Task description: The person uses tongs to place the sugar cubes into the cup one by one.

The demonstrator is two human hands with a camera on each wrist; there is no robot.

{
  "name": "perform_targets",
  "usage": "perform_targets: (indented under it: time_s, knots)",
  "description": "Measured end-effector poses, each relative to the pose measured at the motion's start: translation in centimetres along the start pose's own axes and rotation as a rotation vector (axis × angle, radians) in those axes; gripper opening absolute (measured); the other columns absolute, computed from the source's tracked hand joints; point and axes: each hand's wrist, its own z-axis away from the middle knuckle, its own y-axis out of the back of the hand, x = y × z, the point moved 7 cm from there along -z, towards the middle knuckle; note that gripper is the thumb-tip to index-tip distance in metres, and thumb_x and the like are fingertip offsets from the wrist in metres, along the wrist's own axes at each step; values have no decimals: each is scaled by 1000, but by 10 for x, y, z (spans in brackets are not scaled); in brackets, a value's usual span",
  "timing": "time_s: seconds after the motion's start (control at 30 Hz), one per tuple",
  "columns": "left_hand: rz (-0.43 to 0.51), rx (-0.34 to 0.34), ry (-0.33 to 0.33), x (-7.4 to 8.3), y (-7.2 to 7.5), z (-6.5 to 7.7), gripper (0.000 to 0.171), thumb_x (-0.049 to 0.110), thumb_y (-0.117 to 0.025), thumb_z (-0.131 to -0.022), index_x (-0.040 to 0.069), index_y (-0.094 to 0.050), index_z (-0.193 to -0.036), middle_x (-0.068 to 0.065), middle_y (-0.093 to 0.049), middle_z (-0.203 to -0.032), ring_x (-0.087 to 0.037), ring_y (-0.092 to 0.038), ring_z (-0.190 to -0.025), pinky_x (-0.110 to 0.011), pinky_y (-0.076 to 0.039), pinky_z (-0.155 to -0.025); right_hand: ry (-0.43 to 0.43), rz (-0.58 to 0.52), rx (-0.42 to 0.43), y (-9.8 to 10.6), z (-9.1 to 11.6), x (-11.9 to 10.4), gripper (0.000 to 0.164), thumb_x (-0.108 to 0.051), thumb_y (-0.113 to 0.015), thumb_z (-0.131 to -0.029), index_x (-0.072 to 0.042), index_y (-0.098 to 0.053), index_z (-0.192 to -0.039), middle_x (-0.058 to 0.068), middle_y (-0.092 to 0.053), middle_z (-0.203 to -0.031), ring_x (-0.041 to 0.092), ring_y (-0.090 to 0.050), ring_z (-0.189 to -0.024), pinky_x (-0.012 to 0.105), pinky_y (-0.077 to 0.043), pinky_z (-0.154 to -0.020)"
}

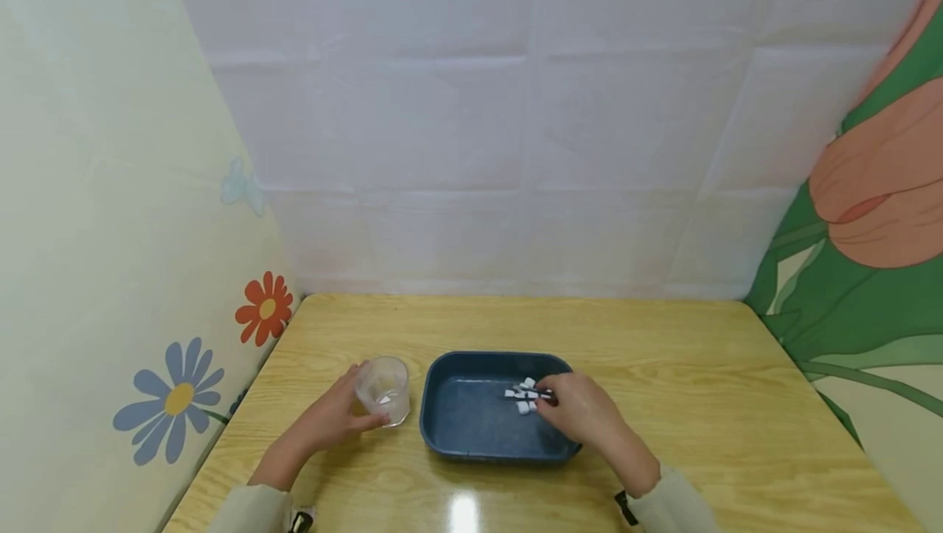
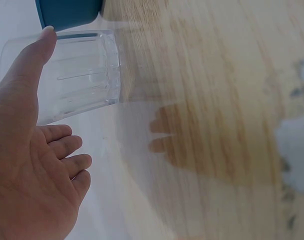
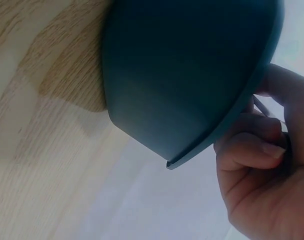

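Note:
On the left of the table a clear glass (image 1: 384, 392) stands upright, also seen in the left wrist view, with something small and whitish low inside. My left hand (image 1: 335, 413) holds it from the side, thumb at the near side and fingers round the far side. To its right lies a dark blue rectangular tray (image 1: 435, 435). Several small white cubes (image 1: 524, 407) are grouped in the tray's right part. My right hand (image 1: 589, 412) reaches over the tray's right rim and pinches dark, slim tweezers (image 1: 543, 395), whose tips are among the cubes. In the right wrist view the tray wall hides the cubes.
The wooden table (image 1: 663, 369) extends around the tray and glass. Behind it hangs a pale creased cloth (image 1: 471, 148). Flower-printed panels flank the left (image 1: 110, 271) and right (image 1: 884, 214) sides.

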Motion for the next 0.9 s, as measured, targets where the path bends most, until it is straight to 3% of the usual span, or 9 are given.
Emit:
perform_targets:
  time_s: [0.6,0.9]
  knots:
    - [20,-6,-4,3,0,3,107,58,-72,-70,1,-24,-146,-24,-26,-149,-42,-23,-137,-60,-26,-105,-14,-6,-44,-8,0,3,19,-22,-68,-82,-9,-72,-94,-4,-68,-81,3,-55,-64,24,-45,-54]
    - [2,2,-10,4,2,1,107,59,-72,-70,-1,-23,-146,-26,-25,-149,-42,-24,-137,-59,-26,-106,7,5,-27,-5,0,3,17,-21,-68,-83,-9,-73,-93,-3,-68,-82,3,-54,-64,24,-45,-54]
